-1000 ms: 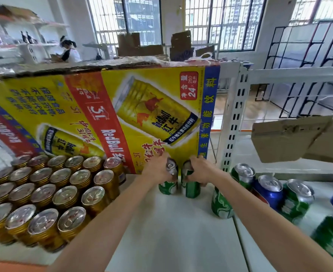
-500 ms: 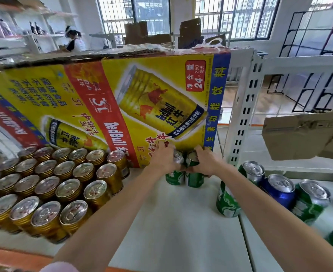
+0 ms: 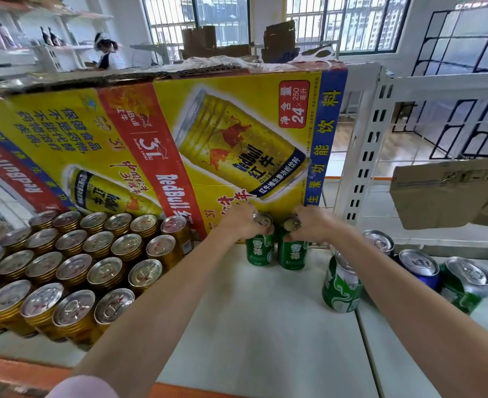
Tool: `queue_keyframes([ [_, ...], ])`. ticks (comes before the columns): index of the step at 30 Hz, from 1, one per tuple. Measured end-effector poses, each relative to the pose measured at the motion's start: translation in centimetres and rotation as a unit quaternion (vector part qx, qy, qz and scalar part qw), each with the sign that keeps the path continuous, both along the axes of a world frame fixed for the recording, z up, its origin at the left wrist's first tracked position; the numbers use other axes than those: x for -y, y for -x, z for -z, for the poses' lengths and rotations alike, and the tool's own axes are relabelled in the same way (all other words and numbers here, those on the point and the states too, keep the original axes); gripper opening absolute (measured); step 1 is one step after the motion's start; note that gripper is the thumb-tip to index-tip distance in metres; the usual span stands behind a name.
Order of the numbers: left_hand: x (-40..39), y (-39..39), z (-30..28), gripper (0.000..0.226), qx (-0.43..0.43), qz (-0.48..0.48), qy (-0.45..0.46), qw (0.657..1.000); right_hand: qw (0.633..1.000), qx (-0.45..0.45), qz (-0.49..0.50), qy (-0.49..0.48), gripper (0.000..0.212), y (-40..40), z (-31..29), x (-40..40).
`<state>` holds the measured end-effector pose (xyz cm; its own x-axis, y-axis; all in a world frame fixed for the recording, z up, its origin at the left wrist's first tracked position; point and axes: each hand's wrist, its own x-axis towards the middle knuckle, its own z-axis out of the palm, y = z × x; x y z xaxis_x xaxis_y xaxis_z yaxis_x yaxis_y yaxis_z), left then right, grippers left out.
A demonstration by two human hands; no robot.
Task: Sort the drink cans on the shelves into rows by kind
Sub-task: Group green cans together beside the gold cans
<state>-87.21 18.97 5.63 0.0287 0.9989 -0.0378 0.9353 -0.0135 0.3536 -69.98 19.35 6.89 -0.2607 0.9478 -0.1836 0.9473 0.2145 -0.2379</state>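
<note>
Shelf [image 3: 265,326]: white, frame centre.
Left hand [image 3: 241,222]: gripped left green can [image 3: 259,249].
Right hand [image 3: 313,224]: gripped right green can [image 3: 291,254], cans just beside each other.
Gold cans [image 3: 73,268]: rows, lower left.

Right forearm hides part of the blue aluminium can [image 3: 419,268]; gold-bodied silver-topped can block [image 3: 73,268] cut off left; small carton print unreadable.

Two green cans, one [image 3: 259,249] touching the other [image 3: 292,252], stand upright on the white shelf [image 3: 265,326] just in front of the yellow carton [image 3: 162,145], each gripped at its top. Left of the carton's front, gold cans [image 3: 73,268] stand packed in tidy rows. Right of the carton, another green can [image 3: 341,285] tilts beside a blue can [image 3: 420,268] and one more green can [image 3: 464,284].
</note>
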Motion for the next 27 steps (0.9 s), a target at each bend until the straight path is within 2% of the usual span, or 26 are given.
queue_keyframes([
  [4,0.4,-0.3,1.6,0.054,0.053,-0.031,-0.043,0.997,0.999,-0.012,0.028,-0.035,0.061,1.0,0.9,0.4],
  [7,0.7,-0.6,1.9,0.049,0.059,-0.041,-0.052,0.996,0.997,-0.023,0.041,-0.058,0.062,1.1,1.3,0.9],
  [11,1.7,-1.2,1.9,0.061,0.066,-0.066,-0.062,0.994,0.991,-0.054,0.087,-0.089,0.070,1.1,2.1,1.8],
  [14,2.6,-1.8,2.0,0.069,0.040,-0.065,-0.057,0.995,0.992,-0.028,0.102,-0.071,0.069,0.5,2.2,2.6],
  [17,3.4,-2.3,1.7,0.077,-0.056,-0.043,-0.061,0.996,0.992,0.037,0.061,-0.099,0.057,-1.1,1.7,3.7],
  [20,4.8,-3.5,0.9,0.067,-0.085,-0.014,-0.128,0.988,0.985,0.057,0.030,-0.163,0.046,-3.5,0.2,5.5],
  [24,6.6,-6.3,-0.7,0.049,-0.038,0.071,-0.167,0.983,0.980,0.027,0.048,-0.190,0.043,-7.2,-0.7,8.2],
  [27,7.8,-9.0,-1.0,0.046,0.028,0.153,-0.123,0.980,0.981,-0.004,0.066,-0.185,0.042,-10.1,-0.5,10.2],
])
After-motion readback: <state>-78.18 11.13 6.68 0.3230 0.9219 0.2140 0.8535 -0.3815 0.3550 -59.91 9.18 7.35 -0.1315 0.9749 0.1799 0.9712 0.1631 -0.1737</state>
